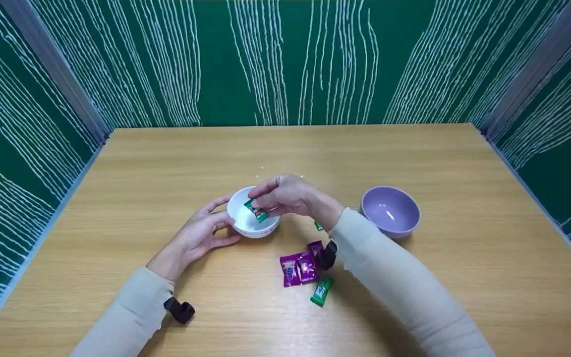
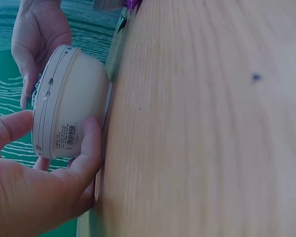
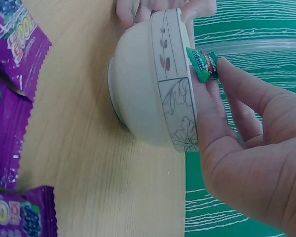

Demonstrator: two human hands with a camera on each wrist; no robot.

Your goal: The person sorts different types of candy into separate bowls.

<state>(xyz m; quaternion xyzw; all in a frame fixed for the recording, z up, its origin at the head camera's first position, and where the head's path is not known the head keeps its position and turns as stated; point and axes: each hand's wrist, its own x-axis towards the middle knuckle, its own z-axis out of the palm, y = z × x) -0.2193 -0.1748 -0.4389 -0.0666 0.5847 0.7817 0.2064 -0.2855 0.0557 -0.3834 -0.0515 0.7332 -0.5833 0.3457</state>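
A small white bowl (image 1: 260,233) with a leaf-patterned band stands on the table. My left hand (image 1: 199,235) grips it from the left; in the left wrist view a finger (image 2: 89,148) lies along the bowl's outer wall below the barcode sticker. Over the bowl's mouth, my right hand (image 1: 290,196) pinches a small green-wrapped candy (image 1: 261,216). The right wrist view shows that green candy (image 3: 204,65) at the rim, held by its end between the fingertips. What lies at the bottom of the bowl is partly hidden by the right hand.
Purple candy packets (image 1: 299,268) lie in a group in front of the right forearm, with a green candy (image 1: 321,291) beside them. Another green candy (image 1: 318,225) peeks out by the right wrist. A purple bowl (image 1: 389,201) stands to the right. White crumbs are scattered behind the white bowl.
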